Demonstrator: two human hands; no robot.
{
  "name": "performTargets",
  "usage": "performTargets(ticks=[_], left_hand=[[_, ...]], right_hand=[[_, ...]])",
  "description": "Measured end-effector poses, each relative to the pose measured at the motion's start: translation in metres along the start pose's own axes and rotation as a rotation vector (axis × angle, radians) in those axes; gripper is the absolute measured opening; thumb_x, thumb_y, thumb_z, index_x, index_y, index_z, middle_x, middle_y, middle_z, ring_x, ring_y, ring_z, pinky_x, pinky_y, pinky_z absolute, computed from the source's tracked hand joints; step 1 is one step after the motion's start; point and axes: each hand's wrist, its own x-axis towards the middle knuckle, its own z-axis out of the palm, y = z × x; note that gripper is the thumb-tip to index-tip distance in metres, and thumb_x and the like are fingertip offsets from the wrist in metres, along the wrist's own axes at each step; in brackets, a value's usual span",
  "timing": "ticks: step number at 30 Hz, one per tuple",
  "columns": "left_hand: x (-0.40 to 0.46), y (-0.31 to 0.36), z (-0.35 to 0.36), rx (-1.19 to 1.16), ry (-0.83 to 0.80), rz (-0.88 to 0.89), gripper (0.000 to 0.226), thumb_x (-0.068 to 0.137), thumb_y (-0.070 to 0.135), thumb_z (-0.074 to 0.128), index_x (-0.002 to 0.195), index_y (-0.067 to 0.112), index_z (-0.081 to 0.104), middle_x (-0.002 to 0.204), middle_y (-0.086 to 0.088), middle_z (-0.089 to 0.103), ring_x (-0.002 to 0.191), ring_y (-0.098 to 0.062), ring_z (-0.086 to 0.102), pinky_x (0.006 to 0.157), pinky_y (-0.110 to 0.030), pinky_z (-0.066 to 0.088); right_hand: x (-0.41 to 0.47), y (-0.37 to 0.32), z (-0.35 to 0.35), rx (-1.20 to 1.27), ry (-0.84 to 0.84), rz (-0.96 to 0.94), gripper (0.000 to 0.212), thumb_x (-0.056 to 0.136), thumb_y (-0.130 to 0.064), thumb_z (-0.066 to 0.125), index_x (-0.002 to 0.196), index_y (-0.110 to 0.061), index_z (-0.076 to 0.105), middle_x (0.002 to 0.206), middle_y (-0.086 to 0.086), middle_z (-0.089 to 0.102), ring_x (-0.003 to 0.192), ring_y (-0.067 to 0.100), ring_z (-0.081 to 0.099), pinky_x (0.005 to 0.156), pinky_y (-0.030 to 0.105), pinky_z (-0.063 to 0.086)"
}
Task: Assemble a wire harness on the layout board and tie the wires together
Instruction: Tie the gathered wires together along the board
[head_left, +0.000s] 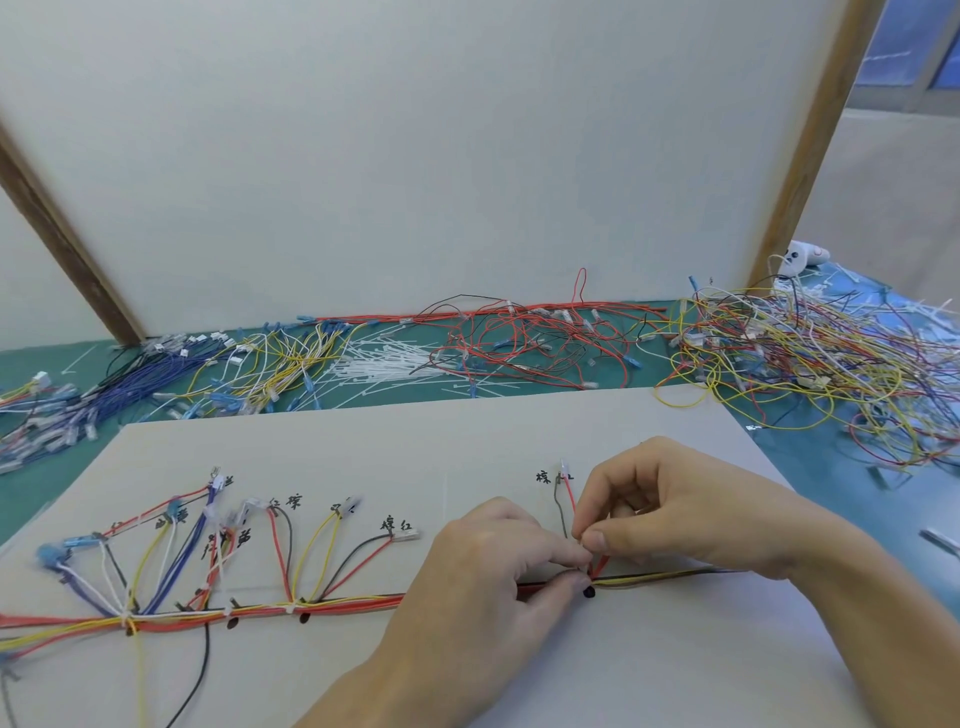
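A white layout board (467, 447) with handwritten labels lies before me. A wire harness (270, 610) of red, yellow, blue, white and black wires runs along it, with branches fanning up to connectors at the left. White ties bind the trunk at several spots. My left hand (488, 561) and my right hand (670, 514) meet at the trunk near a black dot (588, 592). Both pinch something small there where a red and brown branch (566, 506) rises; what they pinch is hidden by the fingertips.
Behind the board, on a green mat (571, 397), lie a pile of blue wires (140, 384), yellow wires (280, 364), white zip ties (384, 364), red wires (524, 343) and a mixed tangle (810, 358) at the right. An upright white panel (415, 156) stands behind.
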Motion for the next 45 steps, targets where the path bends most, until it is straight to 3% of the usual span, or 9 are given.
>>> performTargets(ticks=[4,10,16,18,20,26,34,42,45], left_hand=[[0.0004,-0.0006,0.0002,-0.011,0.001,-0.007,0.018,0.08,0.026,0.08,0.097,0.033,0.08,0.081,0.017,0.071,0.088,-0.003,0.063,0.068,-0.013,0.05],[0.0006,-0.0001,-0.0003,-0.024,0.002,-0.052,0.02,0.08,0.026,0.082,0.096,0.037,0.079,0.081,0.02,0.066,0.087,0.002,0.064,0.07,-0.003,0.041],[0.0002,0.0017,-0.0004,-0.094,-0.012,-0.181,0.016,0.081,0.043,0.077,0.096,0.045,0.076,0.084,0.015,0.067,0.078,0.0,0.067,0.065,-0.007,0.047],[0.0003,0.0019,0.0009,-0.063,-0.038,-0.162,0.017,0.082,0.048,0.073,0.098,0.045,0.075,0.081,0.016,0.067,0.083,-0.003,0.067,0.069,-0.015,0.052],[0.0005,0.0026,0.0011,-0.049,-0.043,-0.15,0.019,0.082,0.051,0.069,0.1,0.045,0.074,0.079,0.014,0.066,0.087,-0.004,0.067,0.072,-0.02,0.053],[0.0014,0.0031,0.0012,-0.046,-0.037,-0.16,0.019,0.082,0.052,0.067,0.099,0.044,0.074,0.08,0.012,0.067,0.086,-0.004,0.066,0.071,-0.018,0.052],[0.0018,0.0058,0.0013,-0.032,-0.029,-0.18,0.022,0.083,0.055,0.065,0.097,0.04,0.074,0.08,0.016,0.065,0.084,-0.001,0.062,0.07,-0.012,0.046],[0.0036,0.008,0.0006,-0.035,-0.026,-0.204,0.014,0.082,0.049,0.071,0.094,0.043,0.072,0.078,0.017,0.063,0.076,0.003,0.062,0.065,-0.006,0.04],[0.0049,0.0083,0.0006,-0.07,-0.028,-0.229,0.018,0.079,0.052,0.071,0.095,0.043,0.074,0.078,0.014,0.065,0.072,0.002,0.064,0.064,-0.004,0.041]], right_hand=[[-0.0002,-0.0002,0.0008,-0.026,0.006,0.0,0.021,0.08,-0.038,0.078,0.092,-0.021,0.081,0.092,0.033,0.07,0.075,0.023,0.054,0.071,0.04,0.042],[0.0004,0.0017,0.0009,-0.029,0.021,0.002,0.023,0.087,-0.039,0.073,0.093,-0.019,0.08,0.092,0.015,0.078,0.078,0.021,0.059,0.075,0.042,0.048],[-0.0009,-0.0012,0.002,-0.046,0.025,-0.019,0.018,0.086,-0.034,0.075,0.092,-0.018,0.079,0.092,0.016,0.078,0.085,0.048,0.066,0.085,0.066,0.051],[-0.0007,-0.0019,0.0027,-0.043,0.029,-0.009,0.018,0.084,-0.035,0.077,0.091,-0.018,0.079,0.091,0.023,0.076,0.082,0.046,0.065,0.084,0.069,0.049],[-0.0005,-0.0027,0.0034,-0.05,0.025,0.006,0.019,0.083,-0.035,0.078,0.091,-0.019,0.079,0.092,0.027,0.074,0.079,0.034,0.063,0.082,0.07,0.049],[-0.0009,-0.0032,0.0034,-0.038,0.021,0.009,0.019,0.083,-0.036,0.078,0.091,-0.018,0.079,0.092,0.029,0.073,0.078,0.026,0.06,0.076,0.046,0.047],[-0.0021,-0.0032,0.0037,-0.046,0.015,-0.006,0.016,0.085,-0.033,0.077,0.094,-0.02,0.08,0.09,0.028,0.072,0.072,0.021,0.055,0.069,0.037,0.043],[-0.0012,-0.0021,0.0041,-0.061,0.049,-0.002,0.021,0.08,-0.039,0.078,0.087,-0.02,0.08,0.087,0.031,0.071,0.069,0.022,0.054,0.067,0.039,0.041],[-0.0004,-0.0005,0.0032,-0.072,0.06,-0.006,0.017,0.081,-0.037,0.08,0.086,-0.021,0.078,0.077,0.023,0.072,0.061,0.018,0.051,0.054,0.028,0.039]])
